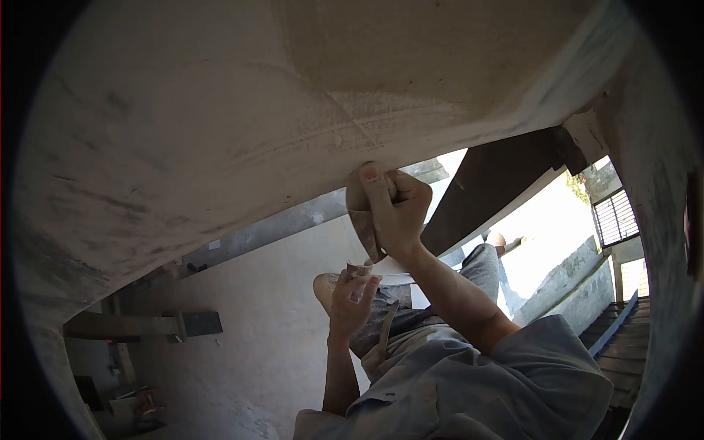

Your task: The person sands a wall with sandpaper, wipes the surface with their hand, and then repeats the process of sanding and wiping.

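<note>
My right hand (392, 213) is raised against the lower edge of a pale plastered surface (220, 125). Its fingers are wrapped round a flat, brownish scraper-like piece (364, 231), whose pointed end hangs below the fist. The thumb lies along it, tip close to the plaster. Lower down, in front of my lap, my left hand (353, 301) pinches a small plaster-smeared flat piece (358, 271) between thumb and fingers; its exact kind I cannot tell. A darker, damp-looking patch (411, 44) covers part of the plaster overhead.
Below lies a pale floor (257, 308). A dark-ended beam (198, 324) juts in at left, above some clutter (139, 403). To the right are a dark slanted panel (491, 176), a bright opening, a barred window (616, 218) and a corrugated surface (623, 341).
</note>
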Tool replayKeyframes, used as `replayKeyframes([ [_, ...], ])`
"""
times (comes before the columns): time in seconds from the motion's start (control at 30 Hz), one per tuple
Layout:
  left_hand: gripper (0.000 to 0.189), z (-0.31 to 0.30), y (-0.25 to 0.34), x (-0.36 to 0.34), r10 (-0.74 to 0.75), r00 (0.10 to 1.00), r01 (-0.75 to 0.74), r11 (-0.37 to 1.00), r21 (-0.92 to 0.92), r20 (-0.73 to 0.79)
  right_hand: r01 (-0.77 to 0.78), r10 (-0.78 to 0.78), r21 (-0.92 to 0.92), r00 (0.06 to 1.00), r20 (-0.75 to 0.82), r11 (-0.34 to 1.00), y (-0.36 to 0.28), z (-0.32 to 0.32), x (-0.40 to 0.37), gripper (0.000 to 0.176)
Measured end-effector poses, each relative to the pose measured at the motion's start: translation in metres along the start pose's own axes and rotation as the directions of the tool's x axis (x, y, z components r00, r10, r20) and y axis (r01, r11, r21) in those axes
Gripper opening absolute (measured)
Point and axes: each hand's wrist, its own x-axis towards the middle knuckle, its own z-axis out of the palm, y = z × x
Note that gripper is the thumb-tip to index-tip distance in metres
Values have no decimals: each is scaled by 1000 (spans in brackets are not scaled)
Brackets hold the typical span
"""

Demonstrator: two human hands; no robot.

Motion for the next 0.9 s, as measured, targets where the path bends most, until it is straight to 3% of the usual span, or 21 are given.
replayKeyframes([
  [0.03, 21, 0, -4, -2, 18, 999, -20, 999, -46, -34, -49, 45, 119, 998, 37, 992, -1, -1, 2, 49],
  [0.13, 20, 9, -37, -3, 61, 990, -65, 997, -31, -128, -246, 226, 88, 955, 193, 965, 5, 30, -15, 44],
  [0.17, 19, 10, -34, -3, 41, 994, -48, 997, -62, -106, -89, 116, -109, 955, 274, 990, 6, 45, -19, 45],
  [0.27, 19, 4, -6, 2, 2, 999, -6, 996, -86, -50, -28, 76, -149, 944, 321, 988, 9, 46, -16, 47],
  [0.33, 19, -4, 9, -5, -41, 997, 40, 999, -31, -61, -30, 153, -299, 906, 396, 954, 8, 20, -8, 49],
  [0.37, 29, -7, -11, -6, 85, 994, -85, 996, 4, -66, -11, 169, -346, 887, 430, 938, 16, 3, -6, 49],
  [0.4, 33, -9, -12, -11, 101, 978, -100, 995, 12, -180, 13, 184, -393, 869, 460, 920, 24, -14, -4, 50],
  [0.47, 44, -14, -4, -19, 125, 908, -125, 992, 27, -399, -162, 370, -450, 826, 426, 878, 29, -44, -2, 51],
  [0.53, 58, -24, 17, -20, 77, 863, -215, 950, -226, -500, -399, 553, -423, 756, 350, 814, 30, -70, -3, 52],
  [0.57, 66, -32, 30, -22, 45, 840, -268, 901, -342, -540, -433, 583, -431, 746, 322, 792, 35, -83, -4, 53],
  [0.67, 49, -72, 58, -20, 135, 788, -204, 978, -49, -601, -458, 637, -508, 725, 261, 729, 58, -117, -16, 54],
  [0.7, 43, -84, 73, -14, 332, 727, -372, 926, 61, -602, -435, 650, -574, 721, 239, 694, 76, -131, -20, 58],
  [0.77, 33, -106, 121, 6, 682, 501, -655, 701, 282, -533, -370, 655, -689, 728, 202, 624, 90, -145, -27, 65],
  [0.83, 20, -118, 192, 25, 831, 338, -718, 531, 450, -442, -281, 657, -797, 731, 184, 535, 111, -160, -35, 70],
  [0.9, 17, -133, 235, 41, 919, 244, -670, 392, 631, -311, -217, 700, -877, 693, 171, 429, 144, -182, -47, 74],
])
